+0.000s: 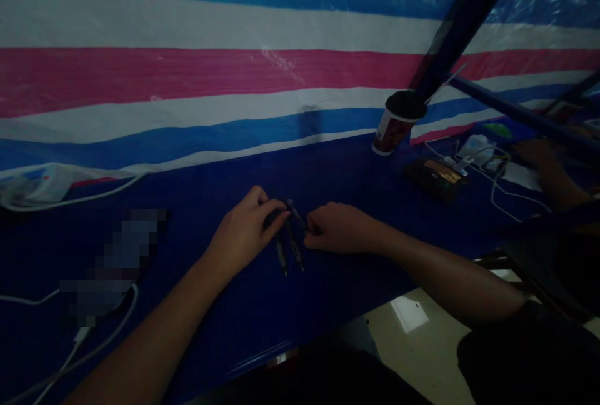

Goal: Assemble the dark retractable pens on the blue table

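Note:
Two dark pens lie side by side on the blue tabletop (225,324), their tips toward me: a left pen (281,256) and a right pen (295,247). My left hand (244,227) is closed in a pinch at their upper ends, thumb and index finger almost meeting. A third dark pen (296,214) slants between my hands, and its lower end runs into the curled fingers of my right hand (335,227). Dim light hides exactly which pen the left fingertips grip.
Left are a pixelated phone-like object (126,249) with white cables and a white plug block (49,185). A paper cup (396,127) with a straw stands behind on the right, near a dark packet (435,175). Another person's arm (553,170) and a blue metal post (464,24) are farther right.

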### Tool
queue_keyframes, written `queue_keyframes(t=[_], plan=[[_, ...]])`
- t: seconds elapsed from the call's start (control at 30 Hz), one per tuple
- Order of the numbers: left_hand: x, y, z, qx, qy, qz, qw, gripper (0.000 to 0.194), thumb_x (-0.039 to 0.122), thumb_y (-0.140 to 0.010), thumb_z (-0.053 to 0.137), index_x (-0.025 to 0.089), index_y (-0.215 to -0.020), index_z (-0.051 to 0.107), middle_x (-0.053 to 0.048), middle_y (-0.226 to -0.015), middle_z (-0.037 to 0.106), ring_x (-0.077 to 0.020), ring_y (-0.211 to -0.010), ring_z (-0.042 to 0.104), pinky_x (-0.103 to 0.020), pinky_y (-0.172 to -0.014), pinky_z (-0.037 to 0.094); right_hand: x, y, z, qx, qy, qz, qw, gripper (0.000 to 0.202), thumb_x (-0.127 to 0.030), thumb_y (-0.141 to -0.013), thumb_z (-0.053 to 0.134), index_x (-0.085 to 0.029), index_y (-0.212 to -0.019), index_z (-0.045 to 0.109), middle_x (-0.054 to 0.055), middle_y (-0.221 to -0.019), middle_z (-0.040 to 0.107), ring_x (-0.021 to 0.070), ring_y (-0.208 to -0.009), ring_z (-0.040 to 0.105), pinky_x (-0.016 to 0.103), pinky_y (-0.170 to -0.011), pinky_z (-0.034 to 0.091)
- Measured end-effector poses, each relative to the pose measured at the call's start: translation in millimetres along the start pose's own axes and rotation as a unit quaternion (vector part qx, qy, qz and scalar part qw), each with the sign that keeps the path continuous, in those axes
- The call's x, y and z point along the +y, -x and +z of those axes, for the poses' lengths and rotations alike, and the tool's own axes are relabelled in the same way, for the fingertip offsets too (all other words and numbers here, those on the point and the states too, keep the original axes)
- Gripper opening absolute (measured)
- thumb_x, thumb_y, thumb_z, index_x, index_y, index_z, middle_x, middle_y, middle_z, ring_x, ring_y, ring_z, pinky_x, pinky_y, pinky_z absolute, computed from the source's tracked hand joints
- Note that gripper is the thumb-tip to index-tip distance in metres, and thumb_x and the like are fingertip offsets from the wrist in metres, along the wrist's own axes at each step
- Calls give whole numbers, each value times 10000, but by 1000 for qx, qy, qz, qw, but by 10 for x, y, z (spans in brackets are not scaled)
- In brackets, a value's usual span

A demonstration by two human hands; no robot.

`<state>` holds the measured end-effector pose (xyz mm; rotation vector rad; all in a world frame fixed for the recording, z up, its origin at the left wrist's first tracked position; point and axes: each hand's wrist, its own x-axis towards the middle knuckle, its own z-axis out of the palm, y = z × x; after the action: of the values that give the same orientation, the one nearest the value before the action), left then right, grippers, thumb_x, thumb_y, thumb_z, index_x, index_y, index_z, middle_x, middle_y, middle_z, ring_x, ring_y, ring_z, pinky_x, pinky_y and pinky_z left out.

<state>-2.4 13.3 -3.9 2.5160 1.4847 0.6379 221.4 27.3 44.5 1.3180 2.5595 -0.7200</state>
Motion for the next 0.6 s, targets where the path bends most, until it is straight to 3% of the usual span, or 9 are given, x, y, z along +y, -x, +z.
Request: queue_keyframes(t=[0.13, 0.27, 0.43, 0.6], plan=[[122, 6, -6, -89, 71, 8, 993, 214, 357, -1017, 542, 220, -947, 691, 4, -797, 563, -147, -626, 559, -278, -593, 423, -22, 29, -24, -13, 24, 3, 1000, 368, -451, -924, 533, -171, -894, 770, 127, -859, 782, 265, -801, 743, 304, -621, 436], [147, 11, 22, -98, 78, -13, 992, 203, 308, -987, 551, 210, -816, 597, 4, -796, 547, -139, -604, 536, -277, -566, 385, -38, 50, 6, -3, 45, -5, 999, 400, -467, -967, 523, -158, -908, 769, 141, -866, 780, 293, -837, 759, 343, -689, 499], [69, 23, 11, -92, 70, -13, 993, 119, 259, -968, 518, 212, -889, 593, 4, -826, 548, -152, -640, 549, -290, -603, 405, -72, 53, 27, 5, 74, -8, 997, 581, -687, -961, 533, -152, -920, 755, 151, -885, 777, 311, -877, 762, 391, -753, 542], [-18, 12, -37, -95, 75, 0, 993, 64, 224, -925, 533, 221, -927, 596, 17, -804, 547, -153, -634, 540, -293, -605, 402, -187, 54, 81, 14, 66, 15, 998, 394, -501, -980, 557, -163, -932, 752, 145, -897, 787, 309, -900, 764, 376, -753, 538]])
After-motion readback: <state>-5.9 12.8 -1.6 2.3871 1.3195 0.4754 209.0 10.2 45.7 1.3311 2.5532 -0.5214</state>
